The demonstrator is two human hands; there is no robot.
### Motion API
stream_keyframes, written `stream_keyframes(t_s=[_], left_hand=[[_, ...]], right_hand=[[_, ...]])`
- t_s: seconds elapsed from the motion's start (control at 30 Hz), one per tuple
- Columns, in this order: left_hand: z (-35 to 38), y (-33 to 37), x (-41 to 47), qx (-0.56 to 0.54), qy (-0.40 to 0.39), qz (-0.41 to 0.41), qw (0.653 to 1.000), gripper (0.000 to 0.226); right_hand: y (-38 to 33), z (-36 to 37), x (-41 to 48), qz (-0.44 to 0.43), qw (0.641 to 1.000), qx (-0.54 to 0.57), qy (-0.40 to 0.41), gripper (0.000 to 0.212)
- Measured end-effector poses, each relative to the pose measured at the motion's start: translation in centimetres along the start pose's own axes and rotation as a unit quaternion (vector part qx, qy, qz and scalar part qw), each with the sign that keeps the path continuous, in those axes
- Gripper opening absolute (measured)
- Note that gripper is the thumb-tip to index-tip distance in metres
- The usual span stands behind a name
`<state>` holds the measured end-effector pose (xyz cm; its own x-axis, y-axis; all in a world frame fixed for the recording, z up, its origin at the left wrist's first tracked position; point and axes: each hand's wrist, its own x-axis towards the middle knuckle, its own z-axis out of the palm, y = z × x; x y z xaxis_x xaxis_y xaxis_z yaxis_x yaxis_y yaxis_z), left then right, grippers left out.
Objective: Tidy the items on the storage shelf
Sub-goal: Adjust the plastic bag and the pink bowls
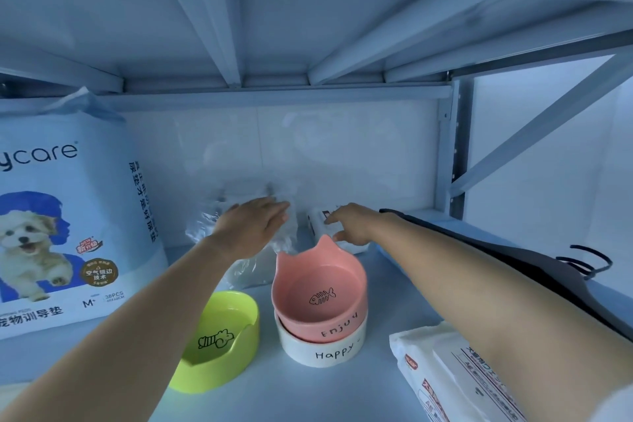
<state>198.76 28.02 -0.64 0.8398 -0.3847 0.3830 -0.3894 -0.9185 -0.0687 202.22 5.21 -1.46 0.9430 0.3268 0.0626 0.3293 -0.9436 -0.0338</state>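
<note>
Reaching both bare arms into the storage shelf (308, 397), we begin nearest us. Well short of the right grip (352, 223), partly hidden by its forearm, a pack of wet wipes (442, 384) lies flat at the shelf's front. Well short of the left grip (253, 226), just right of its forearm, sits a lime green bowl (219, 343). Between our two forearms, just short of both grips, a pink bowl (320, 295) with cat ears is nested in a white bowl (322, 351) marked "Happy"; the pink ears rise close below the right grip's thumb. Far to the left of the left grip a big pad bag (68, 216) with a dog printed on it stands upright. To the right of the right grip, along its forearm, a dark cloth (513, 250) with thin cords lies on the shelf. The left grip is released: its fingers are straight and the palm rests flat on a clear-wrapped packet (246, 271), which spreads out beneath it. The right grip is grasping a small white pack (315, 228), forefinger on its top and thumb at its near edge; this pack lies just right of the packet, apart from it. Beyond both grips are the pale back wall (342, 147) and, to the right, the shelf's metal post (459, 147).
</note>
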Motion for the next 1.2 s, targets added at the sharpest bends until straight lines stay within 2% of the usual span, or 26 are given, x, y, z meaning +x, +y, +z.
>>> stream_keyframes(t_s=[0.23, 0.4, 0.63, 0.77, 0.97, 1.03, 1.1, 1.2], left_hand=[[-0.1, -1.3, -0.3, -0.019, 0.009, 0.014, 1.000, 0.044], [0.0, -2.0, -0.2, -0.015, 0.005, 0.010, 1.000, 0.045], [0.5, -2.1, -0.3, -0.001, 0.012, 0.002, 1.000, 0.047], [0.1, -1.8, -0.3, -0.005, -0.004, -0.003, 1.000, 0.045], [-0.9, -1.5, -0.2, -0.127, -0.037, -0.037, 0.990, 0.047], [-0.9, -1.3, -0.2, -0.195, -0.021, -0.043, 0.980, 0.046], [-1.3, -1.0, 0.2, -0.233, 0.031, -0.024, 0.972, 0.039], [-2.1, -0.5, 1.3, -0.169, 0.099, 0.005, 0.981, 0.033]], right_hand=[[-0.2, 0.0, 2.1, 0.044, 0.996, -0.052, -0.053, 0.061], [-0.1, 0.4, 2.3, 0.040, 0.995, -0.063, -0.062, 0.059], [1.6, 1.6, 1.7, -0.010, 0.999, 0.034, 0.009, 0.051], [2.1, 1.4, 1.5, -0.005, 0.996, 0.034, 0.076, 0.040], [2.4, 1.2, 0.7, 0.005, 0.997, 0.055, 0.059, 0.046], [2.4, 1.3, 0.5, 0.014, 0.997, 0.054, 0.046, 0.049], [2.3, 1.1, 0.4, 0.015, 0.999, 0.043, 0.027, 0.048], [2.1, 0.1, -0.3, 0.002, 0.997, 0.064, 0.033, 0.042]])
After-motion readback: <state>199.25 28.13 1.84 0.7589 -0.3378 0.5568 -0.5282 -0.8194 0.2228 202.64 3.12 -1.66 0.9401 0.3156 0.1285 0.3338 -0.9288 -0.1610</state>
